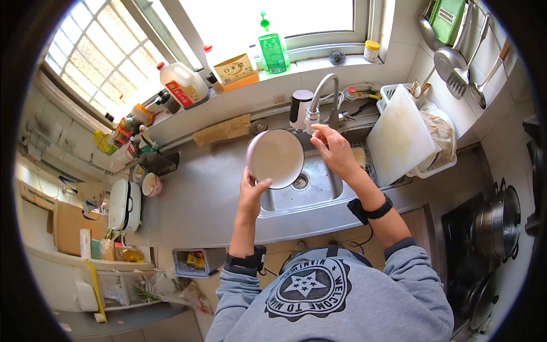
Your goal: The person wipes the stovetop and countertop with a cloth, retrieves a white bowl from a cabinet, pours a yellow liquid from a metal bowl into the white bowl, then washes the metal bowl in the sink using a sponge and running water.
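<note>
My left hand (253, 192) grips a round bowl (277, 158) by its lower left rim, thumb inside the edge. The bowl has a white interior, a dark rim and a pinkish outside, and is tilted so its inside faces me. Beneath and beside it lies the stainless steel sink (316, 190), whose drain (301, 181) shows past the rim. Right of the bowl, my right hand (337, 151) is raised with bent fingers, thumb and forefinger apart. Its fingertips are at the spout end of the curved faucet (318, 92); whether they touch it cannot be told.
A white cutting board (401, 132) leans against a dish basket (436, 169) at the right. Behind the sink stands a white-and-black cup (300, 107). Bottles, including a green pump bottle (272, 51), line the windowsill. A pot (495, 222) sits on the stove at far right.
</note>
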Action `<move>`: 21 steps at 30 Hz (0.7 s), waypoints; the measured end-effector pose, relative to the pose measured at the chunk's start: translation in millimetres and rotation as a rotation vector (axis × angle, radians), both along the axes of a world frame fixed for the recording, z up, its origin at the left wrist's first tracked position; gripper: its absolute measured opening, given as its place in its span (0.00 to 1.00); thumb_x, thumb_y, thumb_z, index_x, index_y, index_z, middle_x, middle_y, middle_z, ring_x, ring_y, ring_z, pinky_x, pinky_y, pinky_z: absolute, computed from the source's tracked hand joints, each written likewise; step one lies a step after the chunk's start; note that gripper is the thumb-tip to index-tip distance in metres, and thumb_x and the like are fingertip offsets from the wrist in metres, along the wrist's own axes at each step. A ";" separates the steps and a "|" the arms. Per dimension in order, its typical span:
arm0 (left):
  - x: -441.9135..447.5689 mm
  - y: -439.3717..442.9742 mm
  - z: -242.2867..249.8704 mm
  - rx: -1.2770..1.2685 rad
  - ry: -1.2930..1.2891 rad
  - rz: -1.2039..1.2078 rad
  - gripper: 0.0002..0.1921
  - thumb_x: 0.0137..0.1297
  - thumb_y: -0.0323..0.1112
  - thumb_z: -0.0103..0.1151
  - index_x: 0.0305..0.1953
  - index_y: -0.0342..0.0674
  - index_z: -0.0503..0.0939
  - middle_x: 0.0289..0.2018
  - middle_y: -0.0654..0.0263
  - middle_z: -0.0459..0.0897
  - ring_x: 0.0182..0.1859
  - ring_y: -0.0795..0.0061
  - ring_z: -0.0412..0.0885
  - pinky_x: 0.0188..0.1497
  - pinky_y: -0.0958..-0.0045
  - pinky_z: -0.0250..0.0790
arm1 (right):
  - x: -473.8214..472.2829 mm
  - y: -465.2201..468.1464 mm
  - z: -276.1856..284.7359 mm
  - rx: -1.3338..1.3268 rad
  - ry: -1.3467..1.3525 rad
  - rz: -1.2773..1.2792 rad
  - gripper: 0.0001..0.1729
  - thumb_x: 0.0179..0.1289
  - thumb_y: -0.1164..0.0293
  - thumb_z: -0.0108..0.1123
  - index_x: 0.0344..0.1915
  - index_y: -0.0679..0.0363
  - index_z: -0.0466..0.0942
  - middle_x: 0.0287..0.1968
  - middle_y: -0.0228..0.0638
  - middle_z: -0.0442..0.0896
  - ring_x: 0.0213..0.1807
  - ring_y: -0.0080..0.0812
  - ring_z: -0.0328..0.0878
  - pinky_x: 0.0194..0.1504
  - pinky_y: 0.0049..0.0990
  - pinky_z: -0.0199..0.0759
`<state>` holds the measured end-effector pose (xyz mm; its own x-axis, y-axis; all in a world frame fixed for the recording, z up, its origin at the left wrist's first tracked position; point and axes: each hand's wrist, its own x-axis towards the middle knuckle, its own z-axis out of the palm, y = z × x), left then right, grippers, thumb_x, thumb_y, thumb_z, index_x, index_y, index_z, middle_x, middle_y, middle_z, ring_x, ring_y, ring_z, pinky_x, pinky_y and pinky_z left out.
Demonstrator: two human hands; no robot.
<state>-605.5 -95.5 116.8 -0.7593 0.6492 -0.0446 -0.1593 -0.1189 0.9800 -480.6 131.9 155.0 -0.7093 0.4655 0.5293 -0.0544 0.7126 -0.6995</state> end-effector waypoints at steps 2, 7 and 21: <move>-5.6 -7.6 -7.2 0.171 -0.194 -0.102 0.31 0.58 0.34 0.60 0.63 0.32 0.65 0.55 0.57 0.78 0.56 0.66 0.79 0.58 0.66 0.74 | 8.3 -7.5 -3.3 0.087 0.199 -0.065 0.10 0.67 0.74 0.58 0.47 0.63 0.79 0.38 0.44 0.80 0.41 0.42 0.78 0.44 0.34 0.72; -8.1 -9.6 -15.6 0.336 -0.369 -0.166 0.30 0.59 0.35 0.60 0.62 0.33 0.67 0.57 0.58 0.77 0.58 0.65 0.78 0.59 0.64 0.74 | 24.9 -32.0 -15.9 0.178 0.204 0.009 0.14 0.64 0.83 0.56 0.50 0.66 0.78 0.42 0.43 0.76 0.42 0.43 0.76 0.44 0.34 0.72; 43.3 26.3 23.9 -0.242 1.342 -0.068 0.48 0.32 0.30 0.75 0.61 0.39 0.62 0.57 0.55 0.62 0.59 0.51 0.65 0.57 0.55 0.69 | 57.2 -10.1 -24.7 0.038 0.117 -0.070 0.22 0.60 0.73 0.60 0.55 0.64 0.76 0.47 0.48 0.83 0.51 0.48 0.79 0.54 0.38 0.72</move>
<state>-562.2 -69.2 140.7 -0.2759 0.7681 0.5779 0.9240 0.0462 0.3796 -423.4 121.9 130.3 -0.6084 0.4900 0.6243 -0.0829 0.7431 -0.6640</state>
